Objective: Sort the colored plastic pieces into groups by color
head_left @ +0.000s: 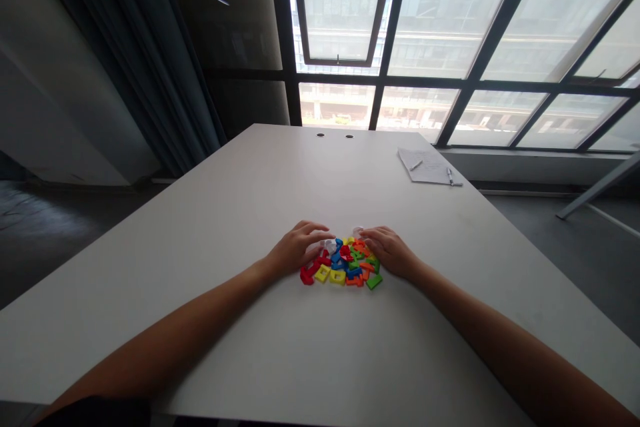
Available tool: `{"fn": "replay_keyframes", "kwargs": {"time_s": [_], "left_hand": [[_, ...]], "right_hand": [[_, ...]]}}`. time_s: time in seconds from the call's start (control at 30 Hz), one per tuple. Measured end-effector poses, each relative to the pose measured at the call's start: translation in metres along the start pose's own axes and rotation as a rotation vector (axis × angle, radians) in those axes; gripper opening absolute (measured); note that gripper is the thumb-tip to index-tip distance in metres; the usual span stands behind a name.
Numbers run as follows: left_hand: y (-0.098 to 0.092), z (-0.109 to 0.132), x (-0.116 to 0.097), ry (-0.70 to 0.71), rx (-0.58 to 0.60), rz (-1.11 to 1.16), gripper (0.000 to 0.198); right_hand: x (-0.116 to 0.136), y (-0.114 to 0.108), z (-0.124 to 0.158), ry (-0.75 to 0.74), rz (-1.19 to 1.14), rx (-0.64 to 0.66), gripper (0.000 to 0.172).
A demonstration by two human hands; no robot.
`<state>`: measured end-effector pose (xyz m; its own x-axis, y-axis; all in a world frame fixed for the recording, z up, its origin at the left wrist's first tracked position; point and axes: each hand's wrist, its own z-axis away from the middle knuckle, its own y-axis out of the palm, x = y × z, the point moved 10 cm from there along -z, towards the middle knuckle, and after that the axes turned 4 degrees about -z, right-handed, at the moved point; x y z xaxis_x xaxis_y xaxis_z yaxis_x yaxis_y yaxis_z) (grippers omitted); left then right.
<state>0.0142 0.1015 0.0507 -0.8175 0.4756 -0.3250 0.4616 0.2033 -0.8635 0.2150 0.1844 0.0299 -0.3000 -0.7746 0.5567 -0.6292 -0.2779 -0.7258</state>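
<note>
A loose pile of small plastic pieces in several colours lies on the white table (280, 187). In front are a red piece (307, 276), a yellow piece with a square hole (337, 277) and a green piece (374, 281). My left hand (300, 245) rests at the pile's left side, fingers stretched out and apart, beside a white piece (330, 247). At the right side lies my right hand (390, 250), its fingers extended over the pile's edge near an orange piece (360, 247) and a clear whitish piece (357, 231). Neither hand grips a piece.
Papers (425, 167) with a pen (450, 177) lie at the table's far right. Two round holes (321, 135) sit near the far edge. Beyond stand large windows (425, 20), with a dark curtain (145, 60) on the left and a metal leg (600, 187) on the right.
</note>
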Motion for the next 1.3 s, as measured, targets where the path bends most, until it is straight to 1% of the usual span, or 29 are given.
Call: {"fn": "replay_keyframes", "kwargs": {"time_s": [0.07,0.13,0.27,0.47,0.53,0.67,0.77,0.83,0.9,0.93,0.97,1.03,1.1,1.2,1.3], "left_hand": [[0.003,0.0,0.0,0.004,0.021,-0.006,0.029],[0.003,0.0,0.003,-0.006,0.012,-0.003,0.026],[0.0,-0.001,0.008,-0.028,-0.034,0.015,0.024],[-0.008,-0.001,0.021,-0.115,-0.124,0.028,0.026],[-0.006,-0.001,0.025,-0.14,-0.114,0.025,0.023],[0.002,-0.002,0.029,-0.179,-0.056,0.015,0.017],[0.003,-0.001,0.033,-0.228,-0.048,0.008,0.022],[0.001,0.0,0.035,-0.259,-0.069,0.013,0.033],[-0.001,0.001,0.033,-0.246,-0.086,0.02,0.042],[-0.001,0.0,0.03,-0.221,-0.088,0.02,0.044],[-0.001,0.0,0.027,-0.191,-0.082,0.015,0.042],[0.001,-0.001,0.021,-0.138,-0.06,-0.003,0.032],[0.003,-0.002,0.019,-0.124,-0.048,-0.014,0.023],[0.001,-0.002,0.025,-0.186,-0.064,0.001,0.018],[0.0,-0.004,0.032,-0.25,-0.067,0.015,0.016]], "right_hand": [[0.0,0.0,0.0,0.007,-0.001,-0.003,0.032],[0.0,0.0,0.0,0.008,-0.004,-0.003,0.032],[0.001,-0.001,-0.001,0.005,-0.009,-0.01,0.031],[0.001,-0.001,-0.001,0.005,0.0,-0.013,0.03],[0.0,-0.001,-0.001,0.004,0.002,-0.009,0.03],[-0.001,0.001,0.0,0.002,0.015,-0.001,0.033],[-0.003,0.002,0.0,0.01,0.015,0.0,0.034],[-0.005,0.001,0.001,0.026,0.013,-0.006,0.034],[-0.007,0.0,0.001,0.05,0.014,-0.016,0.036],[-0.008,-0.001,0.001,0.061,0.016,-0.025,0.036],[-0.009,-0.002,0.001,0.071,0.019,-0.035,0.037],[-0.008,-0.003,0.001,0.07,0.02,-0.035,0.038],[-0.005,-0.001,0.001,0.045,0.018,-0.011,0.039],[-0.003,0.001,0.001,0.019,0.009,0.013,0.04],[-0.009,-0.004,-0.001,0.066,-0.009,-0.022,0.039]]}}
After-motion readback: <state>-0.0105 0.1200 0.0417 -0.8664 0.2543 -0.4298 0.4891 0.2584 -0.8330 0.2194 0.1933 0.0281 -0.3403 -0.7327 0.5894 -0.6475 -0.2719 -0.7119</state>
